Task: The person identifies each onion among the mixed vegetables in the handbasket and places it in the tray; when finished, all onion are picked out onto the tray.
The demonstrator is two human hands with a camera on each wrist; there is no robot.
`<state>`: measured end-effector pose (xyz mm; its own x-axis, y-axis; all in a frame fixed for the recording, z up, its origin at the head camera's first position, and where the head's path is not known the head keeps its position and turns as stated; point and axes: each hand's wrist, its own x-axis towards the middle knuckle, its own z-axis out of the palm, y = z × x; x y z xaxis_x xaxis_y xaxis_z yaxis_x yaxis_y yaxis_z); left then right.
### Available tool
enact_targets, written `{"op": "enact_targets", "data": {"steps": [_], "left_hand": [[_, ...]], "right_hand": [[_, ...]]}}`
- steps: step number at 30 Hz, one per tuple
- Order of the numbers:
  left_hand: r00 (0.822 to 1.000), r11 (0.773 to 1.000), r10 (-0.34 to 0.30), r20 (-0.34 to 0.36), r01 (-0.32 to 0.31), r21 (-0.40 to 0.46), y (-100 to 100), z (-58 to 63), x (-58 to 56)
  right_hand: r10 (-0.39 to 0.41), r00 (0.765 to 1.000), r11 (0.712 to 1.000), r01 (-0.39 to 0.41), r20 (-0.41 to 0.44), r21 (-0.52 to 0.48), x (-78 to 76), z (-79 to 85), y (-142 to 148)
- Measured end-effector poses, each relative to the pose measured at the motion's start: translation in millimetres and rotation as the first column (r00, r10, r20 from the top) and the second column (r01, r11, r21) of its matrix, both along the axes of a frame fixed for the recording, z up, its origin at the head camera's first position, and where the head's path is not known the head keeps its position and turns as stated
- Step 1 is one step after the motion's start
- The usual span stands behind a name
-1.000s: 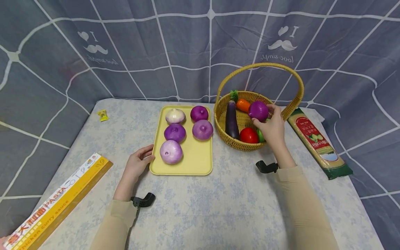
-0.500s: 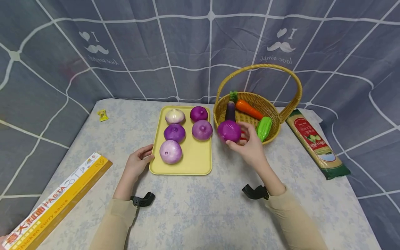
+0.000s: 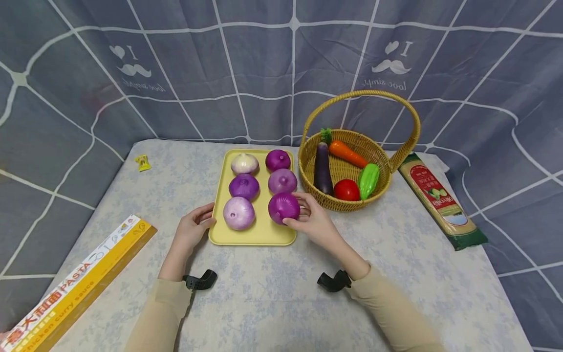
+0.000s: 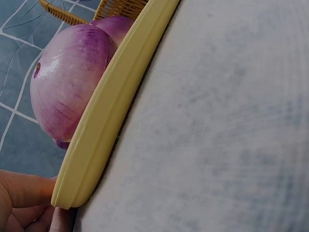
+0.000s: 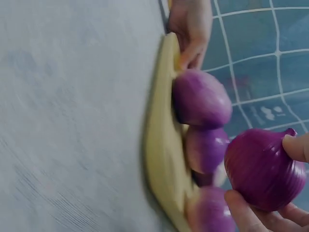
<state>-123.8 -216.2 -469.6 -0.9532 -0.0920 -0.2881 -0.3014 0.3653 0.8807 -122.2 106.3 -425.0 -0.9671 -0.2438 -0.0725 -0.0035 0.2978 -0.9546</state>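
A yellow tray (image 3: 264, 236) bears several toy onions, among them a pale purple onion (image 3: 239, 213) at the front left, a dark purple onion (image 3: 244, 187) behind it and a whitish onion (image 3: 245, 164) at the back. My left hand (image 3: 192, 229) holds the tray's left edge near the front corner; in the left wrist view the thumb (image 4: 29, 188) meets the rim. Over the tray's front right part, my right hand (image 3: 316, 222) grips a magenta onion (image 3: 284, 208) between thumb and fingers. The right wrist view has this onion (image 5: 263, 169) held above the tray's level.
Right of the tray stands a wicker basket (image 3: 382, 190) with a tall handle, holding an eggplant (image 3: 323, 171), carrot (image 3: 347, 153), tomato (image 3: 346, 189) and green pepper (image 3: 368, 181). A pasta bag (image 3: 442, 200) lies far right, a pasta box (image 3: 83, 283) left, a yellow candy (image 3: 142, 162) behind.
My right hand has carried the magenta onion out of the basket, leftward and toward me, to above the tray's front right. My left hand has stayed at the tray's edge.
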Motion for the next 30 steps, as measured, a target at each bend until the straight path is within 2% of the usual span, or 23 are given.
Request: {"op": "enact_targets", "data": {"steps": [4, 10, 19, 24, 30], "left_hand": [[1.0, 1.0, -0.005, -0.002, 0.005, -0.006, -1.0, -1.4, 0.0], [1.0, 1.0, -0.001, -0.004, 0.0, -0.018, -1.2, -3.0, 1.2], [1.0, 0.999, -0.012, -0.006, 0.012, -0.031, -3.4, -1.5, 1.5], [1.0, 1.0, -0.013, -0.007, 0.013, -0.027, -1.8, 0.0, 1.7], [1.0, 1.0, -0.013, -0.003, 0.013, -0.018, 0.1, 1.2, 0.6]], "right_hand": [[0.035, 0.999, 0.999, -0.035, 0.023, -0.013, -6.5, -13.3, -8.2], [0.035, 0.997, 0.997, -0.039, 0.065, 0.062, -13.3, -23.1, -18.3], [-0.041, 0.999, 0.989, 0.037, 0.029, 0.147, -11.5, -26.5, -26.5], [-0.045, 0.999, 0.98, 0.039, 0.027, 0.193, -11.6, -25.9, -24.7], [-0.055, 0.998, 0.98, 0.049, 0.029, 0.193, -11.3, -23.5, -20.7]]}}
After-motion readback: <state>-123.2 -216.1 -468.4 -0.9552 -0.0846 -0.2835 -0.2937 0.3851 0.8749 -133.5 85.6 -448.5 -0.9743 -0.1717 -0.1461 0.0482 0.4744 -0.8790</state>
